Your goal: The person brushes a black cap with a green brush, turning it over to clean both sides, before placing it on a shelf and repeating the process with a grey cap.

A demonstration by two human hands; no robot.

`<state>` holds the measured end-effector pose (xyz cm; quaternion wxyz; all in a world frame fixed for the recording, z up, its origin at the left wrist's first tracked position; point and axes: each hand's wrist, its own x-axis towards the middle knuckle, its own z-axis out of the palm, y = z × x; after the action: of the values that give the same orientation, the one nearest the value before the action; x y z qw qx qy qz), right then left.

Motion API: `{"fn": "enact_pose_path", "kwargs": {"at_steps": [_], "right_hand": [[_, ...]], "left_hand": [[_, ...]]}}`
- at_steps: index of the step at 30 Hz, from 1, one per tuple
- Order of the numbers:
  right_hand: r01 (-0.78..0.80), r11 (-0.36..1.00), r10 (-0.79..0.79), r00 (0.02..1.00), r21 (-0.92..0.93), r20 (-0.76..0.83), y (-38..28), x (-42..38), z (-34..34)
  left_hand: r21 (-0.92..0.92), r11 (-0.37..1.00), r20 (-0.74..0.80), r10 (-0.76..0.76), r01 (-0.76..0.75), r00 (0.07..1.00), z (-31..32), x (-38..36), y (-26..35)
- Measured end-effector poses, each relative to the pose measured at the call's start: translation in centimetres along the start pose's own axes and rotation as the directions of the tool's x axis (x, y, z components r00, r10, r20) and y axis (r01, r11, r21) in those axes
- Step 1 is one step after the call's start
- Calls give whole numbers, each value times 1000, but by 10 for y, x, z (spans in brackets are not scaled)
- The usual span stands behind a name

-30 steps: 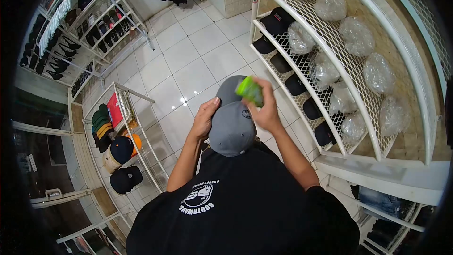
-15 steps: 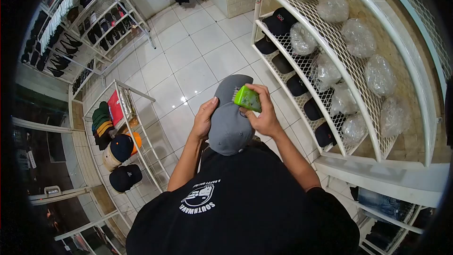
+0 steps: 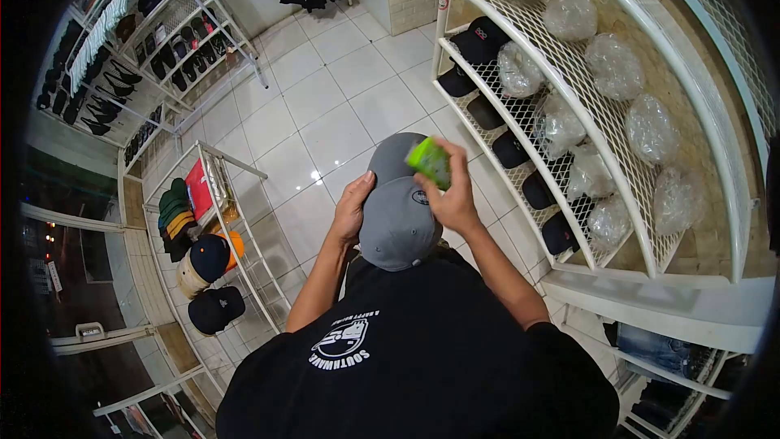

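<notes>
A grey cap (image 3: 398,219) with a small dark round emblem is held out over the tiled floor, its brim pointing away from me. My left hand (image 3: 353,206) grips the cap's left edge where brim and crown meet. In my right hand (image 3: 454,195) is a green brush (image 3: 429,164), pinched between thumb and fingers over the right side of the brim. The brush is slightly blurred, and whether its bristles touch the cap cannot be made out.
On the right stands a white mesh shelf (image 3: 569,69) with dark caps and plastic-wrapped bundles. A low white rack (image 3: 236,161) on the left holds several caps and a red packet. Sandals hang at the upper left.
The green brush has moved slightly right and tilted with my right hand, uncovering the emblem on the cap. My left hand keeps its grip.
</notes>
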<state>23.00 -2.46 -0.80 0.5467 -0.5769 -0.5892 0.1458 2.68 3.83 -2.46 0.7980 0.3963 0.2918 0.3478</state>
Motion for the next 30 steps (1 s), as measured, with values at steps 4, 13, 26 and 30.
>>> {"fn": "enact_pose_path", "kwargs": {"at_steps": [4,13,26,30], "right_hand": [[-116,969,113,993,218,26,20,8,-2],[-196,944,204,979,264,-4,31,7,2],[-206,926,259,956,315,-137,15,-3,0],[81,997,-80,995,-20,55,-8,-3,-17]], "left_hand": [[-69,997,-18,-46,45,999,4,-5,1],[-103,994,-37,-39,35,999,14,-9,15],[-19,996,14,86,-85,996,1,-1,2],[-119,992,27,34,-31,999,8,1,10]]}}
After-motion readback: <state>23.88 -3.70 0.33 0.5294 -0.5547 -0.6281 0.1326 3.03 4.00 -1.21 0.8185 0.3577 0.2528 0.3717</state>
